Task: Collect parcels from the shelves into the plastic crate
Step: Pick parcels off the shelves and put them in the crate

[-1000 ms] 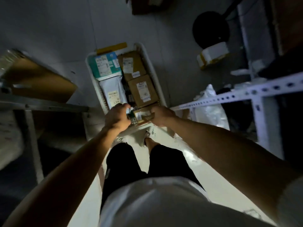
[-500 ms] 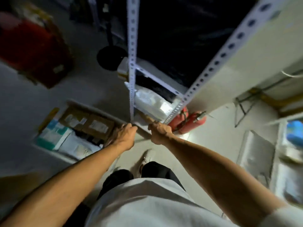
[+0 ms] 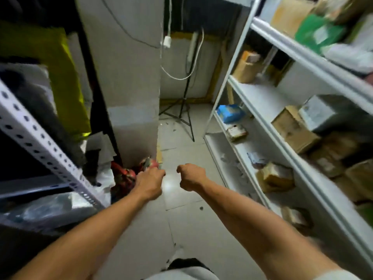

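Both arms extend forward over the tiled floor [image 3: 181, 229]: the left hand [image 3: 150, 183] and the right hand [image 3: 190, 176] each form a closed grip with fingers curled under, and nothing is visible inside either fist. The parcels [image 3: 295, 133] lie on the white shelves [image 3: 268, 110] to the right, among them brown boxes, a blue packet [image 3: 230, 113] and a green package [image 3: 319, 33] on the upper level. The plastic crate is out of view; a perforated metal upright [image 3: 42, 142] stands to the left.

No legible text on anything.
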Available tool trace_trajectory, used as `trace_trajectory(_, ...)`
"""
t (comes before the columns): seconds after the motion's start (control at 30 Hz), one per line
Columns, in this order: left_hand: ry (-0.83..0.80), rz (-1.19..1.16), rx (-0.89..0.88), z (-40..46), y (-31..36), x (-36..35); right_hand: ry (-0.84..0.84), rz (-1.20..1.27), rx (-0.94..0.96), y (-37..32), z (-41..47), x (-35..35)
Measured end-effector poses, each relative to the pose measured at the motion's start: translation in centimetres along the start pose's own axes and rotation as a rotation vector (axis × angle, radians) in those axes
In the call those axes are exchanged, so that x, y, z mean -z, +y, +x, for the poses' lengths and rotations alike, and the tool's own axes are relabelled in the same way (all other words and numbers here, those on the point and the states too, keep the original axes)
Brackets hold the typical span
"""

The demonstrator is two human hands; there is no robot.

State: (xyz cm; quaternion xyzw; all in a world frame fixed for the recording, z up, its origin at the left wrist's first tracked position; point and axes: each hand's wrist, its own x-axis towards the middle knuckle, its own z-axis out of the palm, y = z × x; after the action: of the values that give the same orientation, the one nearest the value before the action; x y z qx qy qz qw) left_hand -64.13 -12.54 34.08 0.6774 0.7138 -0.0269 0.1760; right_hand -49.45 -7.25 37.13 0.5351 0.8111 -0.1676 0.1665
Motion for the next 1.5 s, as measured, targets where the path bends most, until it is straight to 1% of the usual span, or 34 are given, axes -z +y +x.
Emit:
trace_trajectory(0.17,0.025,0.059,-0.158,8.3,9.7,2.7,0.103,0.061,-0.184,12.4,1.3,4.0)
trace_trajectory(0.33,0.041,0.086,-0.324,13.6,17.4,4.6,0.205,0.183,-0.371,21.4,0.1,6.5)
trace_trajectory(0.53,0.031,0.044,-0.536,18.6,27.0,6.6,0.317,0.359,-0.565,29.9,-2.2,7.1)
trace_trajectory(0.7,-0.017,-0.027,-0.619,23.1,34.4,7.3,0.442,0.483,-0.719,35.4,-3.5,7.4)
trace_trajectory(0.8,-0.028,-0.054,-0.695,26.4,38.0,7.6,0.471,0.481,-0.789,38.5,-3.3,7.9)
trace_trajectory(0.87,-0.058,-0.081,-0.731,28.9,40.2,7.9,0.500,0.538,-0.834,40.6,-2.4,8.3)
trace_trajectory(0.97,-0.118,-0.223,-0.767,32.9,43.5,8.9,0.620,0.736,-0.892,43.6,-0.5,9.8)
trace_trajectory(1.07,-0.147,-0.502,-0.763,36.9,46.4,10.6,0.774,0.940,-0.921,46.4,1.6,11.6)
trace_trajectory(1.17,-0.170,-0.761,-0.840,39.8,49.0,12.7,0.909,1.185,-0.955,48.9,3.7,13.5)
trace_trajectory(1.2,-0.196,-0.822,-0.849,40.5,49.8,13.3,0.944,1.249,-0.954,49.4,4.2,14.2)
trace_trajectory(1.27,-0.305,-0.894,-0.823,42.0,51.2,14.1,0.980,1.351,-0.945,50.3,5.1,15.2)
trace_trajectory(1.33,-0.398,-0.940,-0.833,43.1,51.9,14.2,0.986,1.387,-0.941,50.7,5.7,15.3)
trace_trajectory(1.4,-0.453,-0.985,-0.852,44.1,52.2,13.9,0.999,1.388,-0.980,50.6,6.7,15.1)
trace_trajectory(1.5,-0.504,-1.076,-0.784,44.7,52.4,13.6,1.063,1.377,-0.984,50.2,7.9,14.6)
